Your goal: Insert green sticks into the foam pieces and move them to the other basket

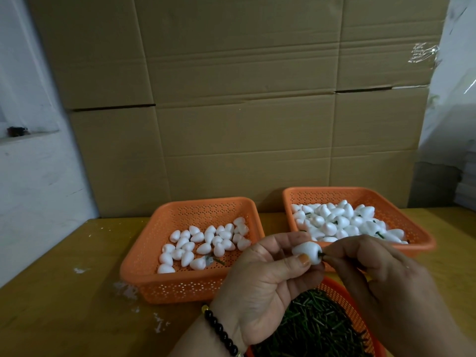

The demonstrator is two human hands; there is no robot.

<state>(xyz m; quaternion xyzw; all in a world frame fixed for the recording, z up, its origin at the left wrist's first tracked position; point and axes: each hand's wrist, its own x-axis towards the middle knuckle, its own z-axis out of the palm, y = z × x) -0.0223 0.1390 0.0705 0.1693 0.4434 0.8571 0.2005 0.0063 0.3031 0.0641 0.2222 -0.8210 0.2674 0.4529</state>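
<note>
The left hand (268, 276) pinches a white egg-shaped foam piece (307, 252) between thumb and fingers, above the round orange basket of green sticks (314, 328). The right hand (373, 274) grips a thin green stick (325, 254) whose tip enters the foam, near the square orange plastic basket (422, 238) of finished pieces.

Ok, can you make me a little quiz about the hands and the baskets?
1. True or false: the left hand holds a white foam piece.
2. What does the right hand pinch at the foam piece? A) green stick B) spoon C) ribbon
3. Which square basket is fuller, the left basket or the right basket?

Key: 1 true. 2 A. 3 the right basket; some pieces there show green sticks.
</note>
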